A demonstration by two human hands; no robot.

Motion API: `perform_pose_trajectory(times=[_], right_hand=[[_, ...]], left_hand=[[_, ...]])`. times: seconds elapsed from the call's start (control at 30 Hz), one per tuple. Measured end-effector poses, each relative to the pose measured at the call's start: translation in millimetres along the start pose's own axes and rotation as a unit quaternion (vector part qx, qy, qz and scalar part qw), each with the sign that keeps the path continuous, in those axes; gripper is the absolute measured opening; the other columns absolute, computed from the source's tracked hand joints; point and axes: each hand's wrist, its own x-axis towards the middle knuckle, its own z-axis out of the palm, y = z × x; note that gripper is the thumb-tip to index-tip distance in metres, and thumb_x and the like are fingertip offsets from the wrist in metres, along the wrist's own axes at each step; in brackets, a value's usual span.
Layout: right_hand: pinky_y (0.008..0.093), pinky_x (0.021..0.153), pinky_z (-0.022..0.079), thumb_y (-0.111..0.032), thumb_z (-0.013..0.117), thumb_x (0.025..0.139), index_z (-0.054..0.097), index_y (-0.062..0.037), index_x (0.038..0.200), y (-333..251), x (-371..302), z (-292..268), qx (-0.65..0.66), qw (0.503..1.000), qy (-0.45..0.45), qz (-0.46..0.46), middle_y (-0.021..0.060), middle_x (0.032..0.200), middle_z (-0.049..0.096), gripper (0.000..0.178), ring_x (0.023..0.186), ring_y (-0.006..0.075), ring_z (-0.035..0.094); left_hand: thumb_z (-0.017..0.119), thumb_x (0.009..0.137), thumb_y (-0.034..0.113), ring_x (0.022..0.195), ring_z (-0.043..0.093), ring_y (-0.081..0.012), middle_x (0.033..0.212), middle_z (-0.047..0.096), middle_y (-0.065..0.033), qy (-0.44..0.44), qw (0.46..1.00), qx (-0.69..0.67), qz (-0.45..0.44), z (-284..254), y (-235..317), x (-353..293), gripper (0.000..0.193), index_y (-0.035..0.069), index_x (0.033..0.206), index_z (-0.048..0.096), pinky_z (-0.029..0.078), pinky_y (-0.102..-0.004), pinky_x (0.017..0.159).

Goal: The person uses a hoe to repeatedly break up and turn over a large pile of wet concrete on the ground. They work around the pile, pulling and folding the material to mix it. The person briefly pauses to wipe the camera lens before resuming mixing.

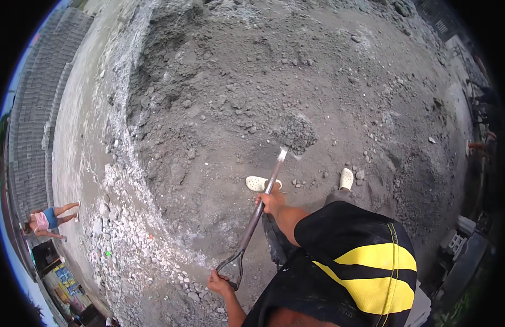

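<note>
A shovel [252, 225] with a long brown shaft slants from lower left up to the middle of the view. My left hand [219, 283] is closed on its dark D-shaped handle at the lower end. Farther up, my right hand [270, 200] wraps round the middle of the shaft. A heap of grey, gritty sand [296, 133] covers the blade, just beyond the pale metal socket. The blade itself is hidden under that load, and I cannot tell whether it rests on the ground or hangs just above it.
My feet wear cream clogs [346, 179]. Loose grey sand [236, 71] rises ahead in a rough bank. White stones [119, 229] lie at left. A person in pink [42, 220] is far left, near stacked grey blocks [37, 109]. Hollow blocks [455, 242] stand at right.
</note>
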Motion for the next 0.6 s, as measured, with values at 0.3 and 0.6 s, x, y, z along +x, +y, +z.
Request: perform_pose_trajectory(times=[0.3, 0.6], right_hand=[[0.0343, 0.048, 0.046, -0.003, 0.052, 0.076, 0.049, 0.0020, 0.083, -159, 44, -291, 0.396, 0.917, 0.023, -0.048, 0.0079, 0.061, 0.048, 0.008, 0.051, 0.0190, 0.050], [0.0250, 0.047, 0.044, -0.033, 0.057, 0.078, 0.047, -0.0055, 0.080, -340, -171, -694, 0.573, 0.712, 0.078, -0.399, 0.0023, 0.065, 0.051, 0.029, 0.054, 0.0134, 0.053]], left_hand=[[0.058, 0.080, 0.021, 0.033, 0.039, -0.0124, 0.042, 0.040, -0.0044, -0.269, 0.942, 0.062, 0.189, 238, 50, -150, 0.031, 0.004, 0.060, 0.042, 0.030, -0.0257, 0.030], [0.062, 0.075, 0.010, 0.048, 0.045, -0.0127, 0.060, 0.045, -0.0030, -0.889, 0.451, 0.061, 0.053, 344, 180, -665, 0.045, 0.005, 0.114, 0.041, 0.040, -0.0266, 0.045]])
